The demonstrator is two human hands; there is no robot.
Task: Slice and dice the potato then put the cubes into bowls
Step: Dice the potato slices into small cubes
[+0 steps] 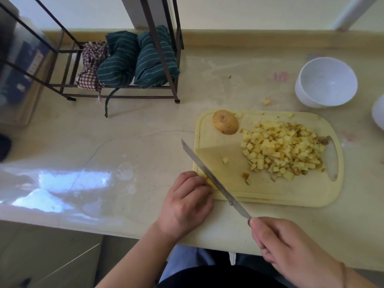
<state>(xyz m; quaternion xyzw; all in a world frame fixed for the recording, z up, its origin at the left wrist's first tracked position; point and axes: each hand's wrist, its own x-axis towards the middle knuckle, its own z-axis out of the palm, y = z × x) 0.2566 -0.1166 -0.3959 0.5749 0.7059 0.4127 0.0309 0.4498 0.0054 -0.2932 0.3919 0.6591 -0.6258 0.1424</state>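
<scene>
Pale yellow plastic, the cutting board (268,192) is the landmark here, lying near the counter's front edge. Far to its left and behind stands a dark metal rack (122,65) holding rolled striped cloths (137,59). At the board's near-left corner the left hand (187,202) rests knuckles up, fingers curled together over a small yellow piece; only a sliver of it shows, so how it is pinched I cannot tell. The knife (214,179) lies slantwise just beside those fingertips, its tip past the board's left edge, its handle wrapped in the closed fingers of the right hand (291,252), off the board's near edge.

On the board's far-left part sits an uncut potato piece (225,122), skin up. One stray cube (225,160) lies mid-board, and the heap of potato cubes (284,148) fills the board's right half. Beyond the board's far-right corner waits a white bowl (326,82), with no cubes in it as far as I can see; a second white vessel (378,114) is cut off at the right.

The risks, as I judge them: the blade works right against the left fingertips, so a slip would nick them. Cutting at the very corner may send bits onto the counter, as one scrap (266,101) behind the board already lies. The rounded potato piece could roll when sliced.
</scene>
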